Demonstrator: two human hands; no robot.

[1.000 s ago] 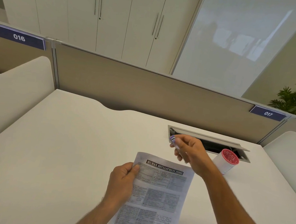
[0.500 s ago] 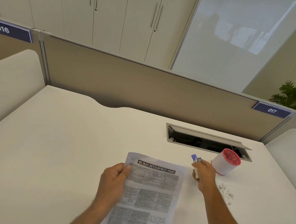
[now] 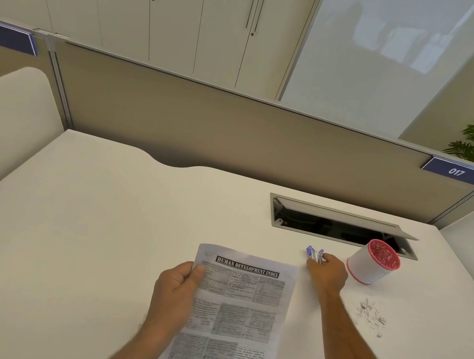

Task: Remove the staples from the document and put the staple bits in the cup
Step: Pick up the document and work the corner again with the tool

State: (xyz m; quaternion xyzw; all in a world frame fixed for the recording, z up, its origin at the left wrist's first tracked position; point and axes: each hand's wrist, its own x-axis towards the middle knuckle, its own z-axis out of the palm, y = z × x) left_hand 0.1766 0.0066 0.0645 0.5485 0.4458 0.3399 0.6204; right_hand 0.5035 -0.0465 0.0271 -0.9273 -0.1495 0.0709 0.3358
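A printed document (image 3: 241, 305) headed "Human Development Index" lies on the white desk, and my left hand (image 3: 175, 291) grips its left edge near the top. To its right, my right hand (image 3: 327, 272) is closed around a small blue and silver staple remover (image 3: 314, 253), low on the desk surface. A white cup (image 3: 366, 269) with a red rim and red inside stands just right of that hand. A scatter of several silver staple bits (image 3: 370, 314) lies on the desk in front of the cup.
An open cable slot (image 3: 338, 229) with a raised grey flap cuts into the white desk (image 3: 102, 223) behind the cup. A beige partition (image 3: 235, 132) closes off the back, with rounded white side panels left and right.
My right hand has dropped from above the document's top edge to the desk beside the cup, still holding the staple remover. The left hand keeps its grip on the paper.
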